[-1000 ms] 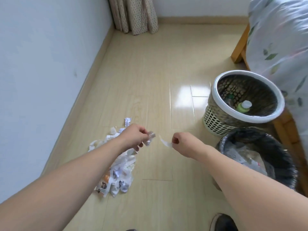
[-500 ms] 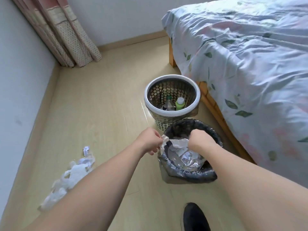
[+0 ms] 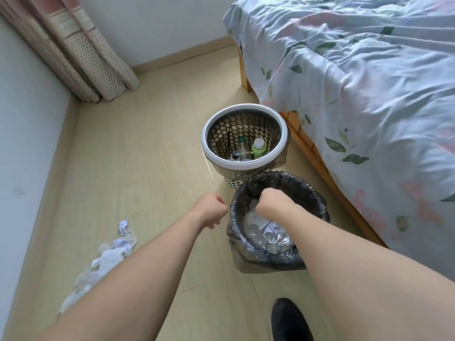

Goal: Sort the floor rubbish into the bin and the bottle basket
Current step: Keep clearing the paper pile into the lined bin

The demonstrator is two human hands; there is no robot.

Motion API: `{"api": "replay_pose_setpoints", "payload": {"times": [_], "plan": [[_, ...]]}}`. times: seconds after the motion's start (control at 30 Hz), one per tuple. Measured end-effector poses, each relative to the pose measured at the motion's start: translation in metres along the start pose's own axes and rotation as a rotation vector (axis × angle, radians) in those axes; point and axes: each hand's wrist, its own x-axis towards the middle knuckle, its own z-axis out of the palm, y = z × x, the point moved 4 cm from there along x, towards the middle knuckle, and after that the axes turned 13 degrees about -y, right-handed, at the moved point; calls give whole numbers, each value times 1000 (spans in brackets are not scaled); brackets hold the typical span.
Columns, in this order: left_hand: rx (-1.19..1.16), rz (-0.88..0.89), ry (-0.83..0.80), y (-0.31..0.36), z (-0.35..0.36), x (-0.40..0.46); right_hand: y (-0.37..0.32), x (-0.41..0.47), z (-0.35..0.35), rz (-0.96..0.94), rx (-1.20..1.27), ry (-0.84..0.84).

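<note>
The black-lined bin (image 3: 317, 200) stands on the floor in front of me, holding white paper and clear plastic (image 3: 266, 232). Behind it is the white-rimmed perforated bottle basket (image 3: 243, 166), with a green bottle (image 3: 258, 150) and a clear bottle (image 3: 242, 148) inside. My right hand (image 3: 270, 200) hangs curled over the bin's mouth, its fingers hidden, and white paper lies just beneath it. My left hand (image 3: 211, 210) is a fist beside the bin's left rim, with nothing visible in it. A pile of paper and plastic rubbish (image 3: 110, 252) lies on the floor at the left.
A bed (image 3: 369, 94) with a floral sheet and wooden frame runs along the right, close to both containers. A curtain (image 3: 86, 57) hangs in the far left corner, and a wall (image 3: 19, 156) borders the left. My black shoe (image 3: 290, 321) is at the bottom.
I turned from the rubbish pile to the bin, carrying paper scraps in both hands. My right hand has moved over the bin's mouth, and the scraps no longer show in my fingers.
</note>
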Motion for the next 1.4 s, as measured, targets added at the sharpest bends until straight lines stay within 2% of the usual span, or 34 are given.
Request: {"api": "replay_pose_setpoints", "payload": {"times": [0.13, 0.27, 0.43, 0.6, 0.7, 0.8, 0.97, 1.13, 1.23, 1.4], "plan": [[-37, -43, 36, -42, -48, -30, -54, -10, 15, -151, 24, 6], [-52, -86, 100, -98, -94, -63, -117, -17, 50, -261, -64, -15], [-88, -153, 183, -185, -145, -91, -186, -8, 119, -341, -146, -112], [-118, -202, 210, -280, -174, -86, -236, 37, 197, -366, -251, -228], [-71, -218, 217, -325, -185, -62, -253, 76, 235, -365, -278, -290], [-41, -264, 260, -366, -198, -30, -263, 122, 271, -378, -412, -304], [69, -320, 254, -399, -211, 38, -274, 179, 316, -501, -636, -251], [-17, -301, 214, -405, -215, 109, -270, 215, 347, -561, -674, -312], [78, -356, 173, -416, -206, 138, -262, 229, 353, -571, -692, -305], [205, -400, 190, -422, -186, 153, -254, 236, 349, -516, -516, -324]]}}
